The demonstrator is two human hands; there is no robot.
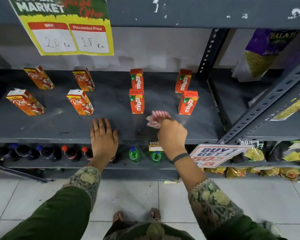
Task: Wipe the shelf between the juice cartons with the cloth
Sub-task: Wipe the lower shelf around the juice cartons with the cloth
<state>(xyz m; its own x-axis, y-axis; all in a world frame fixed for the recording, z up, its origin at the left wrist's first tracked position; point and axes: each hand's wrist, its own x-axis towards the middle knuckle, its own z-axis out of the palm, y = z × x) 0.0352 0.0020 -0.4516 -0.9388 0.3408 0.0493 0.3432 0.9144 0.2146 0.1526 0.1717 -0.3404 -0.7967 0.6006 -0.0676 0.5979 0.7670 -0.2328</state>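
Two hands work a grey shelf: the right hand closes its grip on a blurred pink-and-white cloth between the front Maaza cartons, while the left hand lies flat, fingers spread, empty.

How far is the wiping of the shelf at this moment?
In progress. The right hand grips the blurred red-and-white cloth near the shelf front, between the two front Maaza cartons. The left hand rests flat. Which lanes are already wiped cannot be judged.
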